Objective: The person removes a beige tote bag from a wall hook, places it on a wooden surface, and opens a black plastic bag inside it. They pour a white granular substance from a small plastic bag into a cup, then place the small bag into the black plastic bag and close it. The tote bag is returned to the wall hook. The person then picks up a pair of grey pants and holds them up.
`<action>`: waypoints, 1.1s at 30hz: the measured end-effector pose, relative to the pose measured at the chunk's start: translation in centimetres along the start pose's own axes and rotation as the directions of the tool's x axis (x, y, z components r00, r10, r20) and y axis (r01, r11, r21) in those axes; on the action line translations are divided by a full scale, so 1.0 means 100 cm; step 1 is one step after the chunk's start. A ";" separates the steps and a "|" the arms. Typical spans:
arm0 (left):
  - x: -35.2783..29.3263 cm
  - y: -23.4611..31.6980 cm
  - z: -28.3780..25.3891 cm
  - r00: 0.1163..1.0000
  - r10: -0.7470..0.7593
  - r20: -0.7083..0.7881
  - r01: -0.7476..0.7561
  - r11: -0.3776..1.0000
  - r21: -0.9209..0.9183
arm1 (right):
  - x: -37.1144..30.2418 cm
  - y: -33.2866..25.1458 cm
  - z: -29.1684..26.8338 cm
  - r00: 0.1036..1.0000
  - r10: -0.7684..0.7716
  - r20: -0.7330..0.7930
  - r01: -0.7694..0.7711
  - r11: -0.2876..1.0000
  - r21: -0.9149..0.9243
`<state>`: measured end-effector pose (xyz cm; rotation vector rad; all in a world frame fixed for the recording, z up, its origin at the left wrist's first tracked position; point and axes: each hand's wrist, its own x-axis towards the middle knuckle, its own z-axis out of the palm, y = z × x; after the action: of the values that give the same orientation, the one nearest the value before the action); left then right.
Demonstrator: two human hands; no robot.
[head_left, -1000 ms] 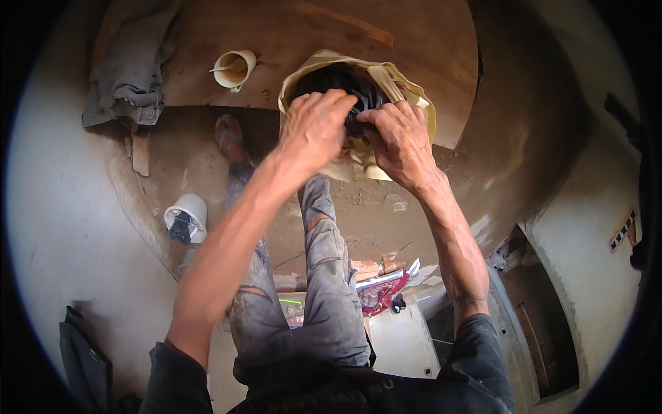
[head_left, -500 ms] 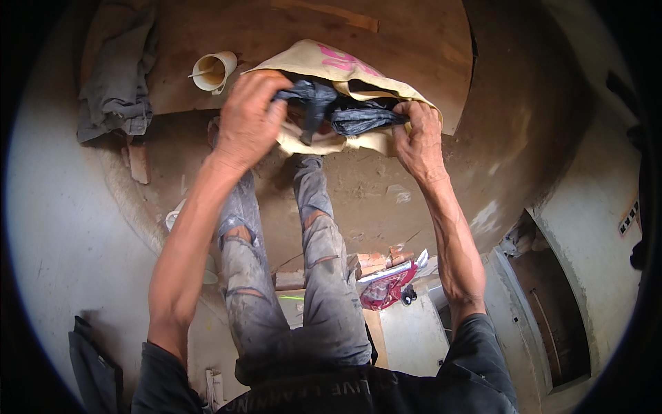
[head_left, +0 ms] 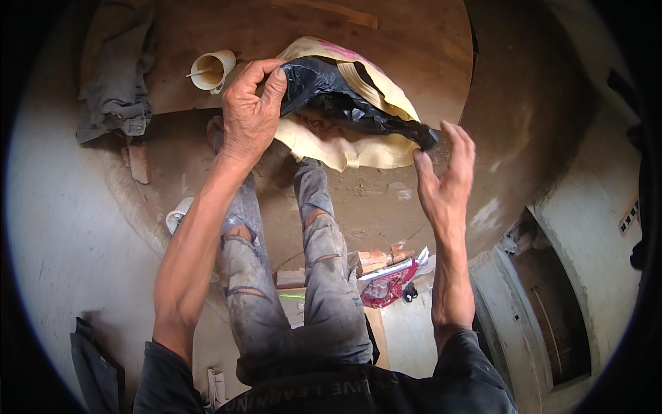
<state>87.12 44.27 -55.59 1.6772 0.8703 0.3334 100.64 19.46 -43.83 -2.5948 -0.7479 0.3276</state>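
A: Where's the blk plastic (head_left: pixel 324 86) rn?

B: In the open mouth of the cream bag (head_left: pixel 372 153), running L to R across it. R end pokes out past the bag's rim.

A: And the L hand (head_left: pixel 254 114)?

B: At the L end of the plastic, thumb & fingers pinched on it, approx. level w/ the bag's far side.

A: R hand (head_left: pixel 449 165)?

B: Just beside the R end. Thumb & fingers spread wide, bit blurred. Thumb tip's v. close to the plastic; can't tell if it's touching.

A: So only 1 of the 2 hands has a clear grip?

B: Yep, the L.

A: Bag's position?

B: Ahead of the person's knees, overlapping the near edge of the brown board (head_left: pixel 414 48). Pink marks on its far flap, a pale strap across the mouth.

A: Other stuff?

B: 1 pale mug (head_left: pixel 212 72) on the board, L of the bag, w/ a thin stick in it. Grey cloth (head_left: pixel 121 76) hangs over the board's L side. Lower down, broken bricks (head_left: pixel 372 261) nr a red packet (head_left: pixel 388 286), R of the legs.
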 end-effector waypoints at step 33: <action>0.017 0.016 0.005 0.963 -0.246 0.113 0.254 0.965 -0.063 | 0.030 -0.002 0.115 0.566 0.030 0.824 0.273 0.936 -0.222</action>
<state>89.19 45.04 -54.61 1.4795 0.9667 0.1034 99.20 25.00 -54.27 -2.5710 -1.3809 1.5750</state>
